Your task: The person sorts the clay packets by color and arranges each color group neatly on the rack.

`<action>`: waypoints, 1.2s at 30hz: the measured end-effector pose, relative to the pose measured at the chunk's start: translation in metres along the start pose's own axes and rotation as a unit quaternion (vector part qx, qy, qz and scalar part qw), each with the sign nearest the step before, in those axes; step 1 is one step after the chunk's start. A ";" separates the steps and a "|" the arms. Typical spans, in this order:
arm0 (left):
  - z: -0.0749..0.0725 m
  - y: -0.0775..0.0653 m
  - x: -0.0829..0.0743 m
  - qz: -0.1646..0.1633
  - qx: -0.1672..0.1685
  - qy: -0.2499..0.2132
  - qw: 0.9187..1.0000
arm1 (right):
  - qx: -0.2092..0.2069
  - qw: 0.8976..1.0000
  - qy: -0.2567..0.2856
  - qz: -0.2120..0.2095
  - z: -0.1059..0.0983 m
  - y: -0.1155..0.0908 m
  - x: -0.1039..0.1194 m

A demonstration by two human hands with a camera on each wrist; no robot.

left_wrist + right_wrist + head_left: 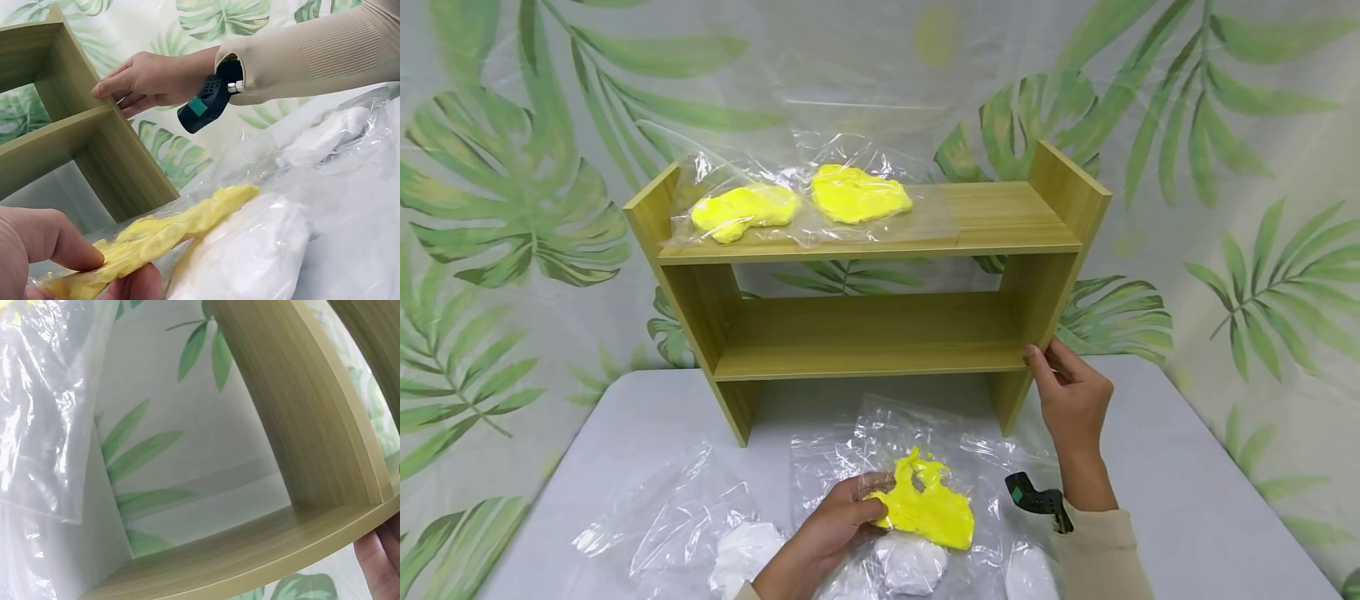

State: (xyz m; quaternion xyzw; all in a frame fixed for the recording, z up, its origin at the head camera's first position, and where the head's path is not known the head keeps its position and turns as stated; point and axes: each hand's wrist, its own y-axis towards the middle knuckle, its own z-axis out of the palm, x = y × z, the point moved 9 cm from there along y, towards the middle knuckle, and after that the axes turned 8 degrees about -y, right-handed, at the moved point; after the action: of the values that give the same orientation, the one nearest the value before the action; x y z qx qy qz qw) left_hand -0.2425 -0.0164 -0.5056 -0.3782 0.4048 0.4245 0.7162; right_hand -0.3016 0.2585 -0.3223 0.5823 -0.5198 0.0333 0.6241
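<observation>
1. L hand (842,518): near side, just left of ctr. Thumb and fingers drawn to a pinch on the left edge of a bagged yellow lump (928,515); no wide gap betw. them. Lump is flattened, w/ a ragged far edge and a hole in it.
2. Posn. of bagged yellow lump: raised over near part of table (1195,483), in front of shelf unit (1078,196). White lump (912,565) in a clear bag lies just on its near side in head view; contact betw. the two can't be confirmed.
3. R hand (1075,404): at unit's right side panel, approx. level w/ lower shelf (880,333). Thumb on front edge, fingers bent behind; panel gripped betw. them. R wrist view catches only part of the fingers, so no. in contact is uncertain.
4. Top shelf (1000,208): left bag (748,208) and ctr. bag (859,196), side by side, each clear w/ a yellow lump.
5. Table, near: further bagged white lumps, left (747,554) and right (1028,575).
6. R sleeve (1105,550): beige, blk. device (1036,496) at cuff. Far side: leaf-print backdrop (1262,292).
</observation>
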 end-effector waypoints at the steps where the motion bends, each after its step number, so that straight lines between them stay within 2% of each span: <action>1: 0.000 0.000 0.000 0.000 0.002 -0.007 1.000 | 0.000 1.000 -0.003 0.000 0.001 0.000 -0.003; 8: -0.001 -0.002 0.003 -0.008 -0.003 -0.031 0.999 | -0.001 1.000 -0.020 0.001 0.005 0.000 -0.026; 17: 0.000 -0.002 0.004 -0.017 0.003 -0.091 0.996 | 0.000 1.000 -0.016 0.008 0.005 0.000 -0.026; 29: 0.001 -0.002 0.003 -0.008 -0.010 -0.085 0.996 | 0.001 1.000 -0.014 0.012 0.003 0.002 -0.025; 36: 0.000 -0.002 0.007 -0.021 -0.008 -0.084 0.996 | 0.003 1.000 -0.014 0.012 0.004 0.002 -0.025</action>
State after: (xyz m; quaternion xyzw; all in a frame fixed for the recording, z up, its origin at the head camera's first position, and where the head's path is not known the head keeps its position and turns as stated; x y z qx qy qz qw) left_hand -0.2378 -0.0147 -0.5116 -0.3549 0.3318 0.4430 0.7535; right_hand -0.3168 0.2704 -0.3393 0.5784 -0.5354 0.0339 0.6145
